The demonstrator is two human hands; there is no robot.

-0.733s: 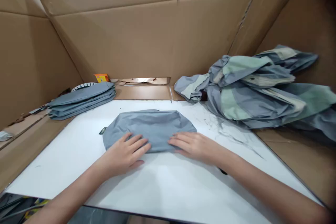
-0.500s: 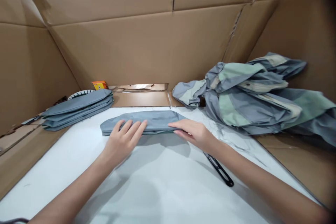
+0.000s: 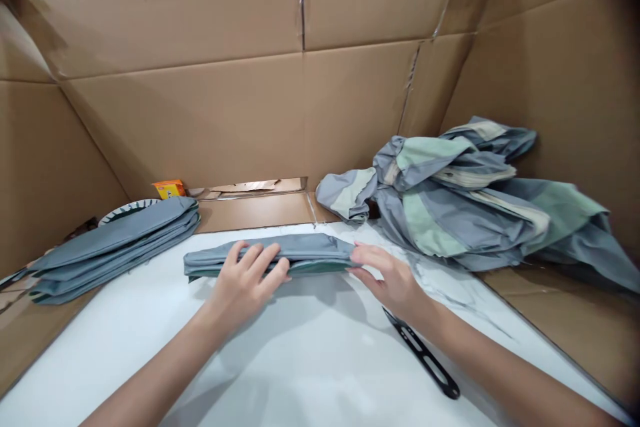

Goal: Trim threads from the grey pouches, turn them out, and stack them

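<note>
A: Where, the folded grey cloth point(image 3: 300, 250)?

B: Lying long and narrow across the far part of the white surface point(image 3: 310, 360), near its back edge. Set between a stack of folded grey cloths point(image 3: 115, 247) on the left and a loose heap of grey and green fabric point(image 3: 465, 207) on the right, touching neither.

A: And the hands?

B: Left hand point(image 3: 245, 283) flat on top of the left half, grip spread, pressing down rather than pinching. Right hand point(image 3: 393, 280) at the right end, grip open too, fingertips just touching the cloth's edge.

A: Feel of it, at a guess?

B: Probably light, thin and limp, with a smooth, slightly slippery weave. Folded in several layers, so likely to spring open or slide apart once let go. Best taken at both short ends at once, or pinched through all layers along the folded edge. Not fragile by the look of it.

A: Anything hard to make out?

B: Layers, impossible to count. A green edge peeking from the underside, lining or separate piece, unclear. Black flat strip point(image 3: 423, 353) on the surface by the right wrist, upper end possibly under it, purpose unclear. Behind the stack, only the rim of a patterned plate point(image 3: 120, 209) and a small orange box point(image 3: 169, 188), print unreadable. Cardboard walls point(image 3: 250, 120) on 3 sides. Heap cut off at the right edge.
</note>
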